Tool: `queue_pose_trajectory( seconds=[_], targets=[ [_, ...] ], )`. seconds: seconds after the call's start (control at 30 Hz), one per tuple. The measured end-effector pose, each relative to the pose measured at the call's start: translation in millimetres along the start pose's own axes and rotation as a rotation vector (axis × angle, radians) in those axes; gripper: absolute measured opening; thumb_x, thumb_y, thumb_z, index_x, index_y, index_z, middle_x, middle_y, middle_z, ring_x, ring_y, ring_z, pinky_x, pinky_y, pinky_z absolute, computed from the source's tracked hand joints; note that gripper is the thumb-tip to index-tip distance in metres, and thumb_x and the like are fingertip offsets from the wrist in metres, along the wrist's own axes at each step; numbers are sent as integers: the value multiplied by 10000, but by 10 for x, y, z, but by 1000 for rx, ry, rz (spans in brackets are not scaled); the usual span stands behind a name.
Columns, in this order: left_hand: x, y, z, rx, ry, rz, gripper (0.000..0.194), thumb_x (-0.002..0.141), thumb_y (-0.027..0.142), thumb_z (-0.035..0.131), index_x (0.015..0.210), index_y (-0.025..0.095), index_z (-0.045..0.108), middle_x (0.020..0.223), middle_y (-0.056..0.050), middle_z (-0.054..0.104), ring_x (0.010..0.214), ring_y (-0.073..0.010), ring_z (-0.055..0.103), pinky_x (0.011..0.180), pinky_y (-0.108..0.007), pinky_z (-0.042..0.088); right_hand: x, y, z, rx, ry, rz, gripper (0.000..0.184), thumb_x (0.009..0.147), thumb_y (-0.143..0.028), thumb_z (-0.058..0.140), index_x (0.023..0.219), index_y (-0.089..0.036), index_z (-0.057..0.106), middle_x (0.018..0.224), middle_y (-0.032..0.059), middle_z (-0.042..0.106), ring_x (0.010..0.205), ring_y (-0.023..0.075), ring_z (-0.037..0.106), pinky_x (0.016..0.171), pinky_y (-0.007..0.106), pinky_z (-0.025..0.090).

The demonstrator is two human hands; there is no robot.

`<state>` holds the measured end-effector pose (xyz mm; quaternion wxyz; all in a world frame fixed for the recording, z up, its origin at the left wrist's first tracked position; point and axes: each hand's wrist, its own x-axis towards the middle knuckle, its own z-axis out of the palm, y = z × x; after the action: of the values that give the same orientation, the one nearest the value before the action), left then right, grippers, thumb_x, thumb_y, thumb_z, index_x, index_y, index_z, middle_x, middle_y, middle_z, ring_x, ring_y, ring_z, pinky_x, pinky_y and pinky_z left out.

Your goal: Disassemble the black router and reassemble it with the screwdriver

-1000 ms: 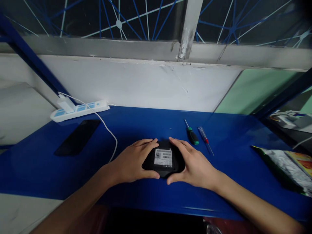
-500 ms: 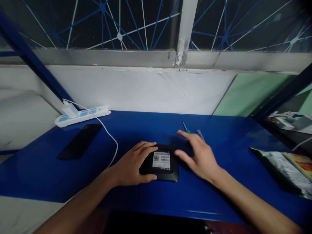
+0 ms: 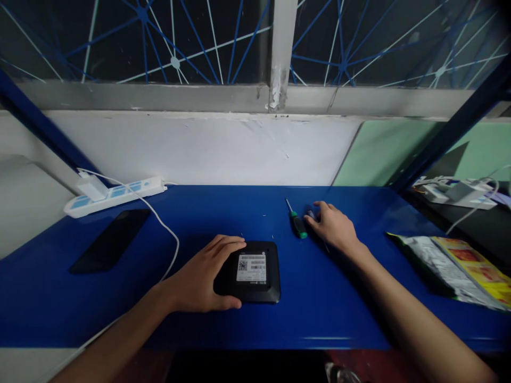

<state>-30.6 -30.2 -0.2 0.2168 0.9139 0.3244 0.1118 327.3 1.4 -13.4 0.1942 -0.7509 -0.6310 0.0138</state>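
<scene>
Left hand (image 3: 202,276) spread flat on the black box (image 3: 249,271) mid-table (image 3: 359,314), right hand (image 3: 333,227) loosely open over a barely visible screwdriver (image 3: 310,214): probably light, stiff, best pinched at the handle.

I look down on a glossy blue desk (image 3: 99,314) set against a scuffed white wall (image 3: 199,149) — above it, dark windows (image 3: 199,37) crossed by blue and white lines, a pale green panel (image 3: 383,154) at right.

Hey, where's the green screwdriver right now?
The green screwdriver lies on the blue table, right of centre, just left of the right hand.
</scene>
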Motion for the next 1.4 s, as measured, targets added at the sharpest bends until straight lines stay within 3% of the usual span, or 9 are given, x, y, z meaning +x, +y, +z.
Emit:
queue_pose_trajectory(
  seconds=[0.17, 0.27, 0.4, 0.53, 0.7, 0.97, 1.23, 1.4],
  targets=[
    [13, -16, 15, -16, 7, 27, 1088, 644, 722, 821, 1490, 286, 295, 1497, -144, 436, 1382, -411, 401, 1144, -630, 368, 63, 22, -42, 122, 37, -40, 372, 867, -353, 601, 1179, -175, 699, 924, 108, 755, 799, 257, 714, 701, 358, 518],
    [22, -18, 16, -19, 8, 44, 1096, 641, 721, 823, 1487, 271, 290, 1495, -157, 431, 1376, -415, 401, 1139, -640, 366, 133, 65, -130, 267, 181, 3, 432, 936, -397, 518, 1256, -141, 656, 854, 85, 747, 738, 215, 703, 748, 365, 537],
    [25, 11, 18, -23, 12, 69, 1062, 682, 664, 820, 1506, 250, 295, 1524, -171, 408, 1398, -420, 380, 1151, -642, 345, 152, 21, -173, 884, 419, 29, 491, 869, -505, 639, 1201, -144, 657, 726, 11, 670, 593, 166, 656, 659, 364, 577],
    [32, 47, 9, -43, 29, 75, 1080, 648, 646, 838, 1511, 251, 325, 1527, -167, 422, 1403, -418, 387, 1147, -639, 353, 50, -166, -77, 1193, 417, 51, 475, 722, -497, 813, 1038, -193, 632, 726, -26, 664, 665, 175, 708, 734, 388, 628],
    [36, 48, 8, -72, 32, 71, 1089, 610, 642, 845, 1505, 242, 370, 1513, -162, 449, 1398, -418, 402, 1157, -637, 347, -71, -289, 88, 1088, 307, 59, 474, 675, -519, 846, 944, -203, 615, 785, 18, 730, 725, 200, 740, 777, 386, 618],
    [52, 47, 26, -95, 54, 76, 1110, 575, 671, 841, 1493, 239, 391, 1466, -145, 491, 1363, -410, 440, 1133, -632, 389, -54, -276, 169, 892, 309, 22, 450, 705, -538, 816, 931, -194, 634, 845, 56, 738, 817, 216, 731, 792, 385, 595],
    [55, 47, 27, -89, 72, 96, 1071, 587, 623, 842, 1479, 229, 397, 1459, -137, 499, 1344, -407, 451, 1120, -618, 412, -66, -299, 157, 952, 278, 50, 449, 682, -504, 838, 938, -196, 636, 827, 44, 729, 765, 195, 712, 770, 377, 582],
    [58, 45, 21, -73, 38, 65, 1056, 603, 588, 832, 1477, 202, 383, 1464, -146, 486, 1350, -399, 438, 1127, -602, 402, -76, -332, 74, 1165, 301, 47, 390, 705, -442, 841, 913, -205, 610, 740, -18, 680, 675, 175, 715, 748, 377, 604]
  ],
)
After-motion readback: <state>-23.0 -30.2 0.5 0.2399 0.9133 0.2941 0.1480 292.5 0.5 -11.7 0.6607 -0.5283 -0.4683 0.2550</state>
